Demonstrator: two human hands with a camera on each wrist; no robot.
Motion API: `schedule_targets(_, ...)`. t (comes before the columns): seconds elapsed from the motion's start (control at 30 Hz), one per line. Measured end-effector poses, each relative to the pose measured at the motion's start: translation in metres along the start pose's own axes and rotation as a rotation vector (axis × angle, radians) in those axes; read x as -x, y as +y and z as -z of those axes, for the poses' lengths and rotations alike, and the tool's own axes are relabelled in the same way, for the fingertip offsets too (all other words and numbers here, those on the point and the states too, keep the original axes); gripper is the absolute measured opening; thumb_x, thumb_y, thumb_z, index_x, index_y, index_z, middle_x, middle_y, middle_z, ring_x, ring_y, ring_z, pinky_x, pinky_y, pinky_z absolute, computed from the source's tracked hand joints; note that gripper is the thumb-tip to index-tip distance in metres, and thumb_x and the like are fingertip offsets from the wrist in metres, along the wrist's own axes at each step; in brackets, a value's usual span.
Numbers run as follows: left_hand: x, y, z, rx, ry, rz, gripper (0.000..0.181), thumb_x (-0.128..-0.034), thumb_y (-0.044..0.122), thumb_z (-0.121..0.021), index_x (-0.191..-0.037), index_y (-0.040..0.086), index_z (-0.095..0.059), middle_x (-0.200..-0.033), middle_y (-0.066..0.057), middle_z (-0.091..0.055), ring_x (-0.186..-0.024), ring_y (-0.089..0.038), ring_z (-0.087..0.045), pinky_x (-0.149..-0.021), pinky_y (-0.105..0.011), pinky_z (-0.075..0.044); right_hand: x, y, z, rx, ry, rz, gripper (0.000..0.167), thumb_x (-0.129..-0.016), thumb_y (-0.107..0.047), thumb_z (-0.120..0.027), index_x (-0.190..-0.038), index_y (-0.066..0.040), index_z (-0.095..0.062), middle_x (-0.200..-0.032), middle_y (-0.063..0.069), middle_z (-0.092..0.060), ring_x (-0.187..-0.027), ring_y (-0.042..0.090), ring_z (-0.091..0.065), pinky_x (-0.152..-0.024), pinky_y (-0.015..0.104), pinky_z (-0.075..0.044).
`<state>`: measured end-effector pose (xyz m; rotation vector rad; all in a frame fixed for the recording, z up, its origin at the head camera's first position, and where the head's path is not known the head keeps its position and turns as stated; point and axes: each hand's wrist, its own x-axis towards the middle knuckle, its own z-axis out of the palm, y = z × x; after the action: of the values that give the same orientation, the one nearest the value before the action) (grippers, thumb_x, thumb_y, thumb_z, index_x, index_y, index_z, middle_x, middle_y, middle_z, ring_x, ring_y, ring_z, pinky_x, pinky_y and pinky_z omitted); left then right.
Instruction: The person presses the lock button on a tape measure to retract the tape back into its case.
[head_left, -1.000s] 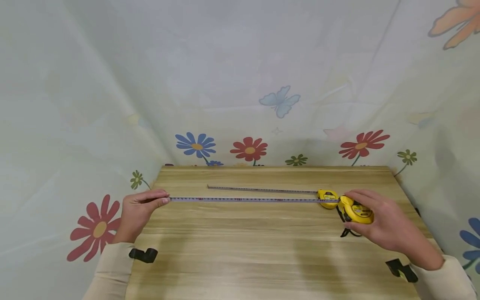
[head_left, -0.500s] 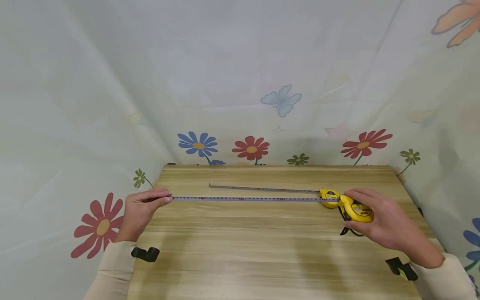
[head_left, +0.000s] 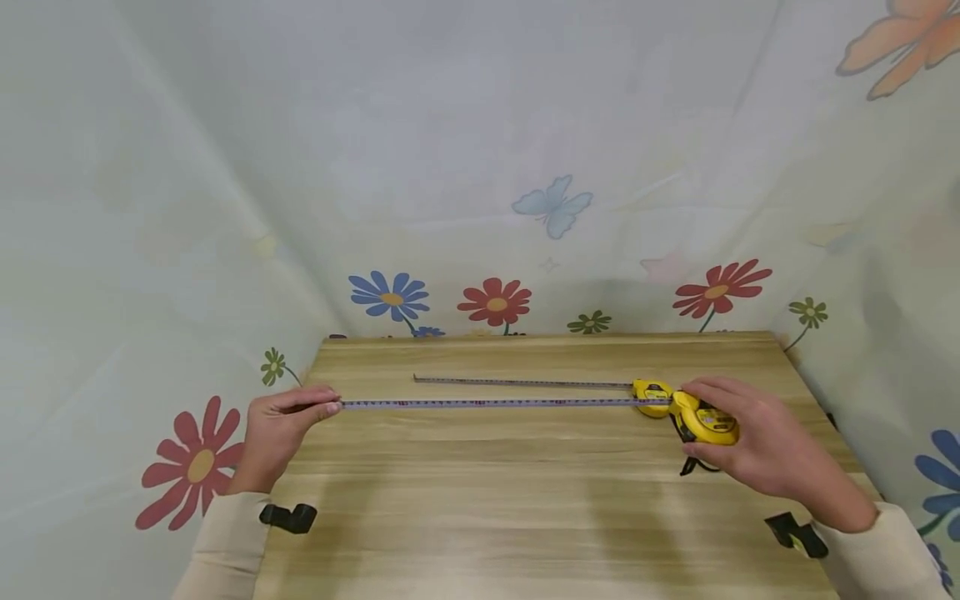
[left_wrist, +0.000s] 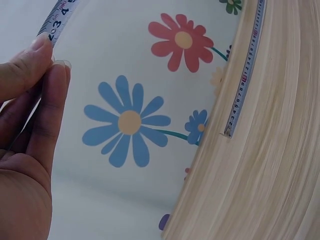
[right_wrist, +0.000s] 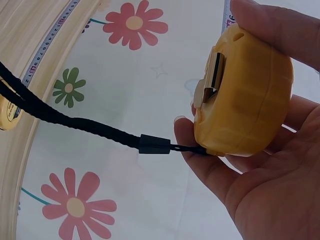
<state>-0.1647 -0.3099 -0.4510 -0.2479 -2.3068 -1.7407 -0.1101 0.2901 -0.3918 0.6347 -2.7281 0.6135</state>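
A yellow tape measure (head_left: 705,419) is gripped in my right hand (head_left: 765,433), its black wrist strap (right_wrist: 95,127) dangling from the case. The printed blade (head_left: 480,403) stretches level across to my left hand (head_left: 281,429), whose thumb and fingers pinch its end. In the left wrist view the left hand (left_wrist: 30,110) hides the tip of the blade. On the table behind lies a second yellow tape measure (head_left: 651,393), partly covered by the held one's blade. Its own blade (head_left: 517,382) is drawn out to the left, roughly parallel to the held blade.
Both tape measures are over or on a wood-grain table (head_left: 465,517). A pale cloth wall (head_left: 450,167) printed with flowers and butterflies encloses its back and sides. Black wrist mounts (head_left: 288,518) sit on both sleeves.
The head view has shifted slightly. Both hands keep their hold on the case and the blade end, and the stretched length looks the same.
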Motion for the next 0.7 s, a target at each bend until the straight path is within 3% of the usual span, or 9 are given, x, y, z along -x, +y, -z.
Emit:
schedule_targets(0.3,0.0022,-0.0006,-0.0010,0.024,-0.008,-0.027,0.016,-0.0914,0.001,-0.078,-0.104,-0.010,-0.078,-0.104,-0.001,-0.082,-0.102,-0.004,-0.075,-0.084,-0.019,-0.062,0.0003,0.0002,-0.0008,-0.010,-0.013,-0.005,0.069,-0.069,-0.024,-0.099,-0.130,-0.007,-0.071,-0.128,0.016,-0.069,-0.098,0.028,-0.069,-0.070,0.028,-0.057)
schedule_targets(0.47,0.0038,0.0012,0.0003,0.019,0.000,-0.039,0.014,-0.0909,0.000,-0.078,-0.101,-0.009,-0.079,-0.102,0.003,-0.082,-0.104,-0.003,-0.075,-0.084,-0.018,-0.062,-0.0005,-0.0020,-0.0014,-0.020,-0.026,-0.017,0.069,-0.070,-0.023,-0.098,-0.131,-0.007,-0.070,-0.129,0.016,-0.069,-0.097,0.026,-0.068,-0.070,0.026,-0.057)
schedule_targets(0.7,0.0053,0.0010,0.0000,0.020,0.005,-0.033,0.014,-0.0910,0.000,-0.078,-0.101,-0.009,-0.079,-0.103,-0.001,-0.082,-0.104,-0.002,-0.074,-0.084,-0.018,-0.062,-0.0016,-0.0037,-0.0017,-0.029,-0.032,-0.018,0.069,-0.070,-0.023,-0.098,-0.131,-0.006,-0.070,-0.128,0.016,-0.069,-0.096,0.024,-0.067,-0.069,0.024,-0.057)
